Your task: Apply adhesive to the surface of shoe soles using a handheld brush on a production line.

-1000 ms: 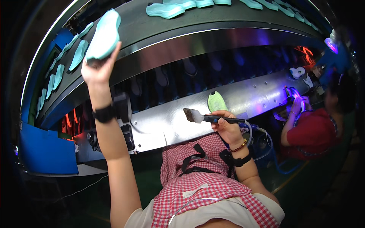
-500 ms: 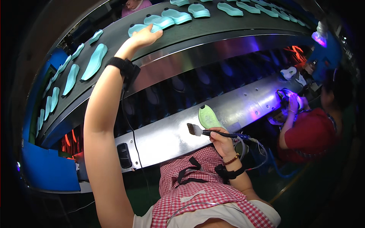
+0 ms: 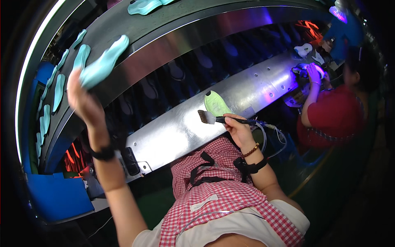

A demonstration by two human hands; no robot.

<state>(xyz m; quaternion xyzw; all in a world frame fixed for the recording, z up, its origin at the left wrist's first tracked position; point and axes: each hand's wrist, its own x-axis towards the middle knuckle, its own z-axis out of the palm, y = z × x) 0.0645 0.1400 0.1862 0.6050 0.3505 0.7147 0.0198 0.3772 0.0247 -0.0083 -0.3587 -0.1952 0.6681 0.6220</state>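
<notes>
My left hand (image 3: 85, 101), smeared by motion, grips one end of a teal shoe sole (image 3: 105, 64). The sole is also blurred and crosses the belt's near edge, with its far end pointing away to the right. My right hand (image 3: 239, 131) pinches the black handle of a flat brush (image 3: 207, 117) above the metal bench. Its bristles are brown at the tip and pale toward the handle, and thin clear tubes run behind the handle. A light green shoe sole (image 3: 216, 102) with a dark tip lies on the bench, just beyond the brush and partly hidden by it and my hand.
A dark conveyor belt (image 3: 96, 31) carries several teal soles (image 3: 59, 91). Under it is a dark rack of shoe-shaped forms (image 3: 176, 70). The metal bench (image 3: 164, 140) has a black tray (image 3: 131, 160) at its left. A person in red (image 3: 329, 127) works at the right beneath a purple-lit lamp (image 3: 338, 14).
My left hand has come back from the belt's far part toward the left and nearer, carrying one teal sole. The right hand still holds the brush. The whole view has shifted.
</notes>
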